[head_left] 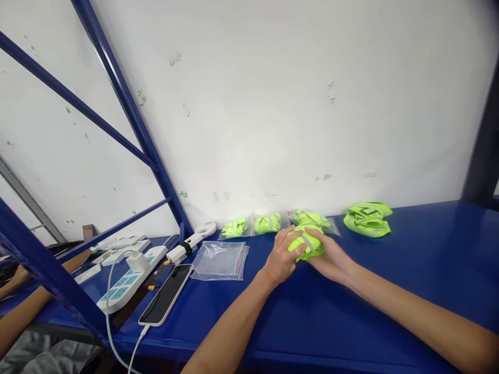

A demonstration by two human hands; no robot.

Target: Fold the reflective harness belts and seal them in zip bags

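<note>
A rolled neon yellow-green reflective vest (306, 243) with grey bands is held above the table between both my hands. My left hand (281, 255) wraps its left side, fingers curled over the front. My right hand (330, 255) grips it from the right, with the fingers partly hidden beneath and behind. Just behind stand several similar bundles in clear bags: one bagged vest (310, 217), another bagged vest (267, 223) and a third (234, 227) at the left. A loose folded vest (367, 219) lies unbagged to the right, against the wall.
Clear zip bags (220, 259) lie flat left of my hands. Beside them are a charging phone (167, 295), a white handheld fan (191, 244) and a power strip (134, 278). A blue rack post (132, 104) rises at left. Beyond it, another person's arms (27, 306) show.
</note>
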